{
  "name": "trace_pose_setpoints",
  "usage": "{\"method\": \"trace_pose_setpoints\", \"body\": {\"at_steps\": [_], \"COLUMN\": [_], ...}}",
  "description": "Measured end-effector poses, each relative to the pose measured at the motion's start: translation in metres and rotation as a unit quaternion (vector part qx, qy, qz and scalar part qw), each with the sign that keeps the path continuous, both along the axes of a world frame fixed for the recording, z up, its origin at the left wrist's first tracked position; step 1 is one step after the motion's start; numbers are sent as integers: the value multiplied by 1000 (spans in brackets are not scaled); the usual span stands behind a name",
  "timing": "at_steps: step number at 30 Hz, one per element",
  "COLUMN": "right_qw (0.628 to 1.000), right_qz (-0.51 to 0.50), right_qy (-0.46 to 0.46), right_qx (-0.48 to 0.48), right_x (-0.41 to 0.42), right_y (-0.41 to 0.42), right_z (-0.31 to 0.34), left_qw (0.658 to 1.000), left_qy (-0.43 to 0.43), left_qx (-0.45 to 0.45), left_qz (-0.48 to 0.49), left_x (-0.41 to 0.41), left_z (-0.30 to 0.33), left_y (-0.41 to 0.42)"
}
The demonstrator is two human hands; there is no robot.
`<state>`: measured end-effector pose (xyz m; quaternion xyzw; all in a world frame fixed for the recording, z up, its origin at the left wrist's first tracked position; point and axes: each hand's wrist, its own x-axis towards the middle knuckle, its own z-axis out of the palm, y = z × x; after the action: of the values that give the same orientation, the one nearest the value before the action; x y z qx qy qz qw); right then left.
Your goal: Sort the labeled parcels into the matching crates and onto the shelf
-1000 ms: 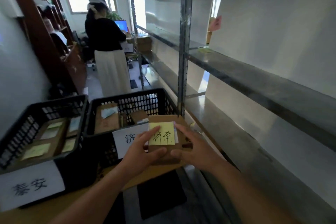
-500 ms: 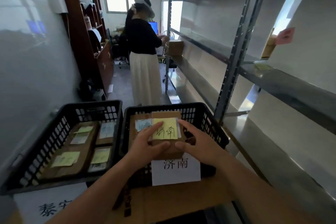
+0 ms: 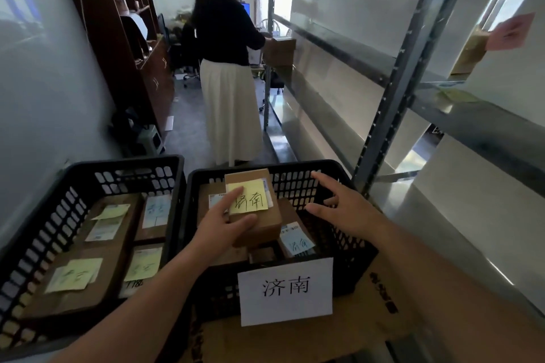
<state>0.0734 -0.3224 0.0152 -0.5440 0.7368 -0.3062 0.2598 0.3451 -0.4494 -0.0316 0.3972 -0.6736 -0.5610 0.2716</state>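
Note:
A small brown parcel (image 3: 259, 218) with a yellow handwritten note is over the right black crate (image 3: 351, 233), which carries a white paper label (image 3: 285, 289). My left hand (image 3: 221, 230) grips the parcel's near-left corner, thumb under its front edge. My right hand (image 3: 342, 209) hovers just right of the parcel, fingers spread, touching nothing. Other brown parcels, one with a blue-white label (image 3: 296, 242), lie beneath in the same crate. The left black crate (image 3: 38, 244) holds several flat parcels with yellow notes.
A metal shelf rack (image 3: 413, 56) runs along the right, with a brown box and pink note (image 3: 511, 31) on a shelf. A person in a black top and white skirt (image 3: 227, 74) stands in the aisle behind the crates. Dark wooden shelving (image 3: 124, 47) lines the left wall.
The parcel has moved forward and down into the right crate. My right hand has let go of it and drawn off to the right. My view has shifted closer over the crates.

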Motion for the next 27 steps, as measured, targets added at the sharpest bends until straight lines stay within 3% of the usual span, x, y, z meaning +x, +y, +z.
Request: {"method": "trace_pose_setpoints", "body": {"at_steps": [6,16,27], "right_qw": [999,995,992], "right_qz": [30,72,100], "right_qy": [3,-26,-35], "right_qx": [26,63,62], "right_x": [-38,-86,-105], "right_y": [-37,-95,-122], "right_z": [-18,-68,-100], "left_qw": [999,990,978], "left_qy": [-14,-132,-195], "left_qx": [35,42,33], "left_qz": [3,23,69], "left_x": [-51,-124,-142], "left_z": [-26,-84,-114], "left_y": [-16,-57,-83]}}
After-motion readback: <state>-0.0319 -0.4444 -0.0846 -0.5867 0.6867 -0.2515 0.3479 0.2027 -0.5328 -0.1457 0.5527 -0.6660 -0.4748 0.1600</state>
